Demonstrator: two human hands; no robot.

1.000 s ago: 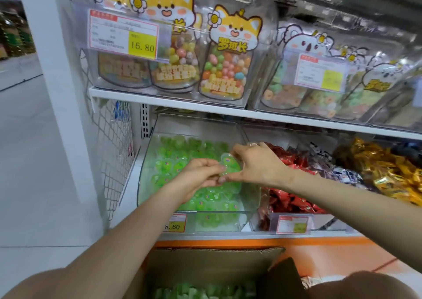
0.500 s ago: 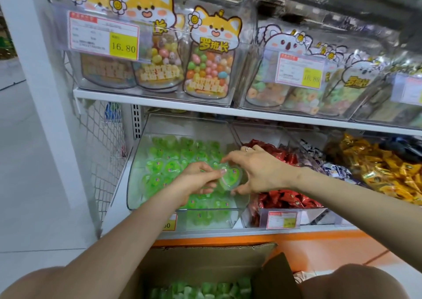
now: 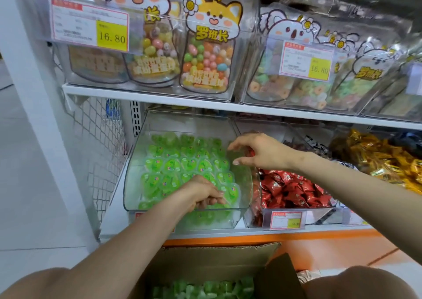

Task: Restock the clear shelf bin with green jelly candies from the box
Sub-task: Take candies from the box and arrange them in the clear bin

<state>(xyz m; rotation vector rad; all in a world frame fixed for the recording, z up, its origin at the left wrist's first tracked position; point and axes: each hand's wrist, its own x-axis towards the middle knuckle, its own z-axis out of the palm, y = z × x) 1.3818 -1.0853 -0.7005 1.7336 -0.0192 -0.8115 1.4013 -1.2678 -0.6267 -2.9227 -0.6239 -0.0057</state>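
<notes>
The clear shelf bin (image 3: 131, 175) stands on the lower shelf, with green jelly candies (image 3: 189, 164) laid in rows inside it. My left hand (image 3: 201, 192) reaches over the bin's front and its curled fingers pinch one green jelly candy (image 3: 233, 191) at the front right corner. Over the bin's right wall hovers my right hand (image 3: 262, 152), fingers loosely spread and holding nothing. The open cardboard box (image 3: 205, 260) sits on the floor below the shelf, and more green jellies (image 3: 205, 287) show inside it.
Just right of the bin is a bin of red wrapped candies (image 3: 292, 191), then gold wrapped ones (image 3: 383, 157). The white upper shelf (image 3: 159, 97) hangs close overhead with candy bags (image 3: 212, 54). A wire mesh panel (image 3: 100, 143) closes the left side.
Both hands held one jelly together above the bin. Now my left hand has lowered it to the front right corner, and my right hand has let go and lifted to the bin's right wall.
</notes>
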